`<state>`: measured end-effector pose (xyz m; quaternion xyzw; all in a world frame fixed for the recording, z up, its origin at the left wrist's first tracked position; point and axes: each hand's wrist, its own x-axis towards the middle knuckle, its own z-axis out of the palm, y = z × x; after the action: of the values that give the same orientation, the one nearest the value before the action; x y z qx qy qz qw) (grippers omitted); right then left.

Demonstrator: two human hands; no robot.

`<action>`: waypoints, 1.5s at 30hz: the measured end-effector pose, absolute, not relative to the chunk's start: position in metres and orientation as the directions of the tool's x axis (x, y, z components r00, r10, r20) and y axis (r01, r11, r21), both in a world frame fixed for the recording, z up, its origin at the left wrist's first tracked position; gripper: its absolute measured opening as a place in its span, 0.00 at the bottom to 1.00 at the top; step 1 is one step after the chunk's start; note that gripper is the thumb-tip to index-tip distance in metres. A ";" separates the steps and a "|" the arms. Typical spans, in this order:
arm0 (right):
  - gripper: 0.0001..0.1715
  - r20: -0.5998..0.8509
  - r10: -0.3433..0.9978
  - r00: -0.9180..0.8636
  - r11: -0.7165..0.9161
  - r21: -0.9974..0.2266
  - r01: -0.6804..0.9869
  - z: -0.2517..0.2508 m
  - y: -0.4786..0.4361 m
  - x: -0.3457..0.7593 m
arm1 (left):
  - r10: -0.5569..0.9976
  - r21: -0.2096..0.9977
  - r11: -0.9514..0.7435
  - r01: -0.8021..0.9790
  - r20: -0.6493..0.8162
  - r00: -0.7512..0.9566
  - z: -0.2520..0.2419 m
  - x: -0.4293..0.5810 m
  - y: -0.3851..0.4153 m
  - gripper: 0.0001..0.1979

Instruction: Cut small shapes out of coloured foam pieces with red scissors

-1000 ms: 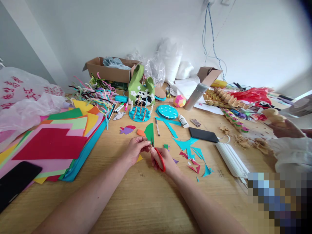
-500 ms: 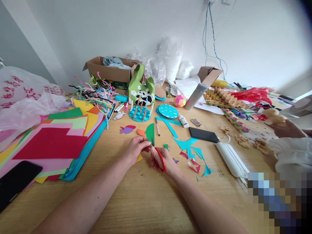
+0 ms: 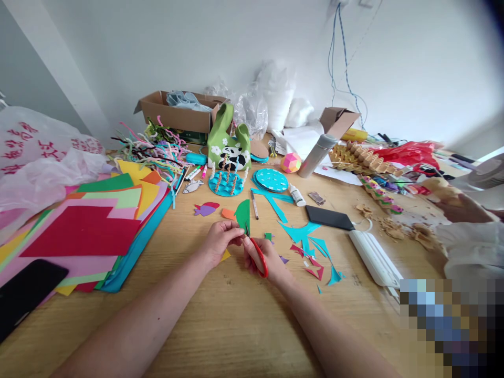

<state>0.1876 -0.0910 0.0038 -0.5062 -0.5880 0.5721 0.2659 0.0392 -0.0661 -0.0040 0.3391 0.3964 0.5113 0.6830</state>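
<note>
Between the thumb and fingers of my left hand (image 3: 223,241) is a green felt piece (image 3: 243,214) with a curved left edge. My right hand (image 3: 263,262) is closed around red-handled scissors (image 3: 260,254), whose blades point away from me at the lower edge of the green piece. Just beyond lie a red and purple fish-shaped cutout (image 3: 207,209), an orange scrap (image 3: 228,213) and a slim pen (image 3: 254,205). Blue offcuts (image 3: 303,231) and red offcuts (image 3: 313,265) are scattered to the right of my hands.
Coloured felt sheets (image 3: 79,226) and a black phone (image 3: 31,294) are at left. Farther back stand a panda bag (image 3: 228,149), blue discs (image 3: 271,180), a glue bottle (image 3: 296,195) and a metal flask (image 3: 317,155). A black slab (image 3: 328,217) and white power strip (image 3: 374,254) lie right.
Both hands hold almost the same position. The scissor blades at the green felt have shifted very slightly; everything else looks unmoved.
</note>
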 end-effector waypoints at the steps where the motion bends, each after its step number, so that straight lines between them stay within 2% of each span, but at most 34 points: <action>1: 0.36 -0.263 0.899 -0.350 -0.163 -0.943 0.289 0.004 -0.091 0.188 | 0.967 0.869 0.246 -0.430 -0.193 0.164 -0.004 0.039 -0.066 0.09; 45: 0.36 -0.259 0.890 -0.374 -0.150 -0.943 0.296 -0.002 -0.090 0.189 | 0.965 0.865 0.261 -0.429 -0.221 0.142 -0.004 0.037 -0.065 0.10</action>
<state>0.1885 -0.0901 -0.0020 -0.4959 -0.5982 0.5738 0.2589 0.0368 -0.0648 -0.0041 0.3278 0.4090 0.5118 0.6807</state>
